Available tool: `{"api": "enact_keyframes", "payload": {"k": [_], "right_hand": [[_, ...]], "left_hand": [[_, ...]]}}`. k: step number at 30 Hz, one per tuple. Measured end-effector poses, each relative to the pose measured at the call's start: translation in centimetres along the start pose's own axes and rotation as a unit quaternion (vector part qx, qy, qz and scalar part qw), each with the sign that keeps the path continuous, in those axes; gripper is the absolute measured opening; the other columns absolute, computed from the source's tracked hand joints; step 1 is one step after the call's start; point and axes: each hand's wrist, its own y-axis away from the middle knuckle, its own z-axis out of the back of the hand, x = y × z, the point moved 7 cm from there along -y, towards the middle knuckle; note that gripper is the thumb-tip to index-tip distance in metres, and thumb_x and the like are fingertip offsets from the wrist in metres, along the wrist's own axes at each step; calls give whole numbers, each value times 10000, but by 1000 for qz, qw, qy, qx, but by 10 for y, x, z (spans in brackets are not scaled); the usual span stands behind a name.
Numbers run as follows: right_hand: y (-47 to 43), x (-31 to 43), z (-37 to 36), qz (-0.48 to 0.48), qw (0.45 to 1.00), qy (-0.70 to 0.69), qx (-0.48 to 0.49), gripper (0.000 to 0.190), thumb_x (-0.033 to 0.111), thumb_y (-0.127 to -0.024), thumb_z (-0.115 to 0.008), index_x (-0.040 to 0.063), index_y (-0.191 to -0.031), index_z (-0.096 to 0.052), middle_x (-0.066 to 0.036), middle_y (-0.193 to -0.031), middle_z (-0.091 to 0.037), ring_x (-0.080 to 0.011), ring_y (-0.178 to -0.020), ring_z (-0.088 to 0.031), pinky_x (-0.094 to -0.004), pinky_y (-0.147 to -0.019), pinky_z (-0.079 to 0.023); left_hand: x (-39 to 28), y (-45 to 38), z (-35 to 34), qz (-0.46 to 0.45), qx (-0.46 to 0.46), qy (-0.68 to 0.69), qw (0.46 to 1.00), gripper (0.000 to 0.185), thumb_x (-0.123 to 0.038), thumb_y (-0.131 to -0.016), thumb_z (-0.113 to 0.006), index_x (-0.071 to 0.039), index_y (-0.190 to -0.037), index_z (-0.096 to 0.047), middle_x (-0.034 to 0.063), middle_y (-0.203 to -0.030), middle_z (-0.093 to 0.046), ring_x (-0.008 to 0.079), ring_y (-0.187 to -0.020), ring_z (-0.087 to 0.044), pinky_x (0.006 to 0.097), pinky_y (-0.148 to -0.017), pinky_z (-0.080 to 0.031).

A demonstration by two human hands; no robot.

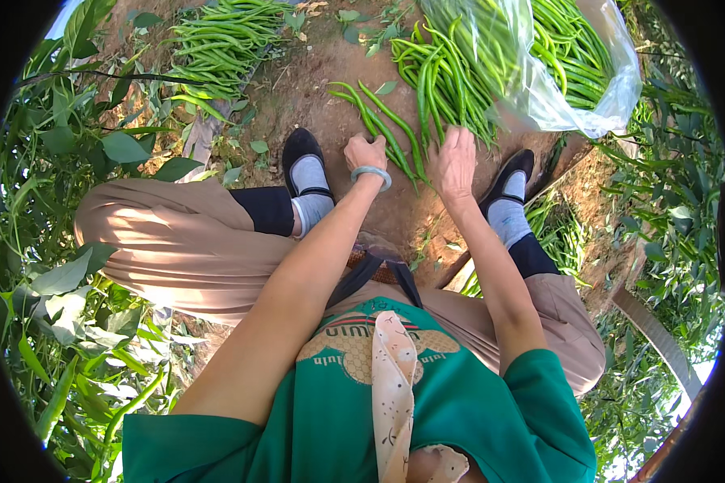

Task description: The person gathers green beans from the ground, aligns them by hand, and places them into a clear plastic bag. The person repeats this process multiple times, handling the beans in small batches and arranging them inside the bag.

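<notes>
Several long green chili peppers (399, 124) lie slantwise on the bare soil between my two hands. My left hand (365, 156), with a pale bangle on its wrist, has its fingers curled onto the stems or bodies of these peppers at their left side. My right hand (455, 162) reaches down to the near ends of a larger heap of green peppers (438, 78); its fingertips are hidden, so its grip cannot be made out. Behind that heap, a clear plastic bag (604, 118) lies open on its side, full of more peppers (571, 60).
Another pile of green peppers (226, 45) lies at the far left. My black shoes (302, 145) flank the work area. Leafy plants (54, 199) crowd both sides, and a dark line (115, 76) crosses at left. More peppers (556, 235) lie beside my right leg.
</notes>
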Motion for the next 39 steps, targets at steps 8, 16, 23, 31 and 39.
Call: {"api": "enact_keyframes", "payload": {"k": [8, 16, 23, 31, 39], "right_hand": [[29, 30, -66, -17, 974, -30, 223, 273, 180, -796, -699, -8, -963, -591, -223, -951, -657, -412, -868, -672, -479, -761, -548], [39, 60, -14, 179, 948, -226, 133, 303, 206, -786, -734, -19, -912, -575, -240, -904, -646, -429, -779, -643, -507, -680, -518], [-4, 2, -58, -84, 981, 39, 169, 232, 200, -852, -672, -15, -871, -587, -211, -857, -682, -394, -780, -693, -474, -690, -566], [11, 12, -40, -90, 964, -130, 213, 334, 277, -757, -735, -24, -871, -646, -229, -829, -701, -409, -762, -685, -482, -703, -560], [-14, -27, -22, -153, 987, -42, 23, 294, 279, -850, -694, 5, -908, -608, -250, -944, -676, -424, -800, -674, -496, -718, -547]], "left_hand": [[1, 6, -2, -15, 22, -2, 1000, 329, -257, -816, -713, 68, -829, -665, 276, -806, -685, 425, -775, -676, 467, -747, -511], [-1, 3, -10, 81, 104, 188, 973, 421, -332, -778, -693, 78, -849, -630, 264, -818, -664, 395, -831, -649, 471, -800, -476], [-19, 9, 8, 201, 116, 198, 952, 361, -297, -926, -675, -27, -708, -577, 74, -547, -569, 159, -377, -498, 330, -326, -349], [-18, 15, -21, 136, 234, 178, 946, 387, -309, -873, -732, 14, -704, -603, 76, -611, -590, 206, -484, -561, 367, -410, -439], [-23, 3, -17, 82, 208, 429, 875, 121, -106, -878, -579, 0, -820, -579, 95, -709, -614, 210, -523, -599, 358, -479, -498]]}}
